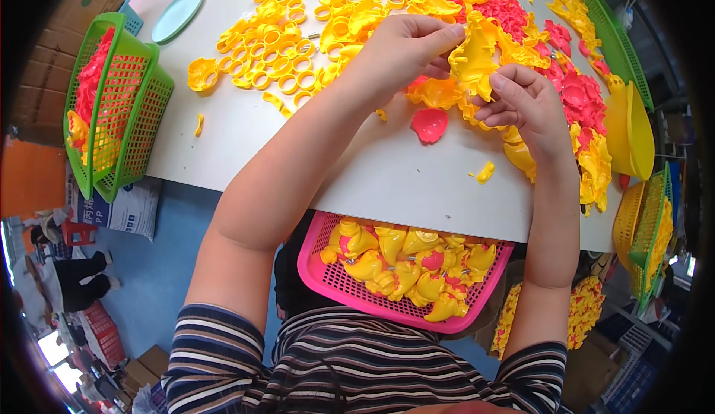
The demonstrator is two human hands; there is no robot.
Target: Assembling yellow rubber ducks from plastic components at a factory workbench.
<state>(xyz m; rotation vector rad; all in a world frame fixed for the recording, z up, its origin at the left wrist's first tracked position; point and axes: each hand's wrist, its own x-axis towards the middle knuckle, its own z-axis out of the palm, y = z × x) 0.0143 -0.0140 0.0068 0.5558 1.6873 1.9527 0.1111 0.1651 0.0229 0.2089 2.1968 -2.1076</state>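
Observation:
Between my two hands, above the white table [387, 175], I hold a yellow moulded plastic piece [474, 55] with a ragged, wavy edge. My left hand [417, 45] pinches its upper left side between thumb and fingers. My right hand [521, 101] grips its lower right edge, thumb on top and fingers curled beneath. Just below lies a single pink shell-shaped piece [430, 125]. Yellow rings [283, 64] are spread beyond my left forearm. Past my hands is a heap of pink pieces [506, 17] mixed with yellow ones.
A pink basket [316, 276] of yellow and pink assembled pieces sits at my lap. Green baskets [138, 116] stand off the table's left edge. A pale blue plate [177, 15] lies at the far left. A yellow bowl-like container [631, 127] and more baskets line the right edge.

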